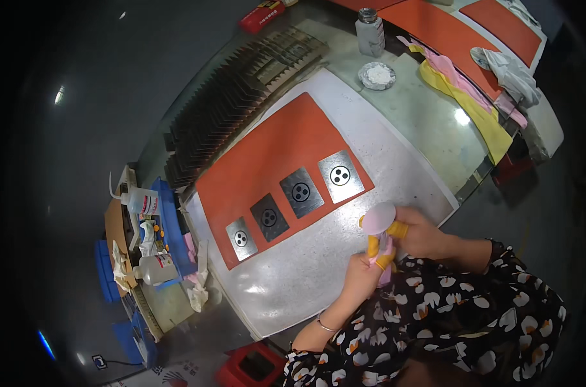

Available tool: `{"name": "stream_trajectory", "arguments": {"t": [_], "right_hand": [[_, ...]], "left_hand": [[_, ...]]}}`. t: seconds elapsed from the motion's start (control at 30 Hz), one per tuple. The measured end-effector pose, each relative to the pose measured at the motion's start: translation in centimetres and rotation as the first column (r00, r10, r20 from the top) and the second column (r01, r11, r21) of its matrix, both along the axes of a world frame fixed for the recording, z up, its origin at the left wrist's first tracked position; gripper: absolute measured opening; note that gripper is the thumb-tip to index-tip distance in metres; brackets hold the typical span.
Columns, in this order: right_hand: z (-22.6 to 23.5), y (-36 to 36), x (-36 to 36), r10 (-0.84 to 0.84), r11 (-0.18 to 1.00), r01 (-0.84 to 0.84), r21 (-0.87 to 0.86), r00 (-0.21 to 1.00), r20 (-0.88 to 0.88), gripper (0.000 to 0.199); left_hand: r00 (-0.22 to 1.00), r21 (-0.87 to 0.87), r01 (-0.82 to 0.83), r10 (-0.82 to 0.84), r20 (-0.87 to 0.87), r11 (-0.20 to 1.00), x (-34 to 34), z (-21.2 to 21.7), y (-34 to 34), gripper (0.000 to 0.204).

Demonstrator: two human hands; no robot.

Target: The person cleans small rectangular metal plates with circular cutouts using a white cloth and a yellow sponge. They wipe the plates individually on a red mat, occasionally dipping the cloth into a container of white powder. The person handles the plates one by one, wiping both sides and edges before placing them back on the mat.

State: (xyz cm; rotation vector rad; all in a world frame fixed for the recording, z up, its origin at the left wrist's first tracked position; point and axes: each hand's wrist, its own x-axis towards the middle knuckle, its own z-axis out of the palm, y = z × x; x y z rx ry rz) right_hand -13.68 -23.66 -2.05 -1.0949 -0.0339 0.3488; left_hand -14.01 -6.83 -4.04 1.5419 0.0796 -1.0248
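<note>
Close to my body, at the near edge of the table, both my hands are closed together, with yellow covers on some fingers. My right hand [417, 233] grips a pale, round-faced tool [379, 218] from its right side. Just below the round face, my left hand [364, 274] pinches a pink cloth [384, 276] bunched under the tool. The fingers hide the tool's lower part. To the left, an orange mat [267, 155] bears several grey metal plates, each with a black ring and dots; the nearest to my hands is the bright plate [351, 188].
A dark ridged rack [222, 109] stands along the far left edge. At the back are a jar [370, 32], a dish of white stuff [377, 76] and yellow cloth [464, 106]. Squeeze bottles [156, 269] and a blue tray [171, 219] sit at the left.
</note>
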Motion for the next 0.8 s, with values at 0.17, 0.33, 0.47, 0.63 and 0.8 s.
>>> {"name": "stream_trajectory", "arguments": {"t": [0.17, 0.33, 0.47, 0.63, 0.8], "right_hand": [[-1.0, -3.1, 0.6, 0.092, 0.983, -0.125, -0.138, 0.971, -0.222, 0.020], [0.7, -2.7, 0.8, 0.392, 0.761, -0.350, -0.546, 0.919, -0.042, 0.023], [0.8, -2.0, 1.5, 0.465, 0.538, -0.133, -0.833, 0.870, 0.161, 0.023], [0.3, -1.0, 1.9, 0.446, 0.320, 0.391, -0.863, 0.742, 0.501, 0.025], [0.6, -1.5, 3.4, 0.453, 0.228, 0.358, -0.905, 0.784, 0.424, 0.039]], "left_hand": [[0.559, 0.166, -0.009, -0.133, 0.818, 0.986, 0.4, 2.1, -0.4, 0.064], [0.287, 0.362, 0.176, -0.399, 0.871, 0.916, 2.6, 1.8, -0.4, 0.074], [0.434, 0.235, 0.160, -0.283, 0.855, 0.959, 3.7, 1.0, -0.4, 0.063], [0.929, -0.321, -0.083, 0.190, 0.317, 0.943, 3.8, -0.5, -2.1, 0.041], [0.987, -0.508, -0.133, 0.158, 0.006, 0.851, 4.7, -2.6, -2.2, 0.050]]}}
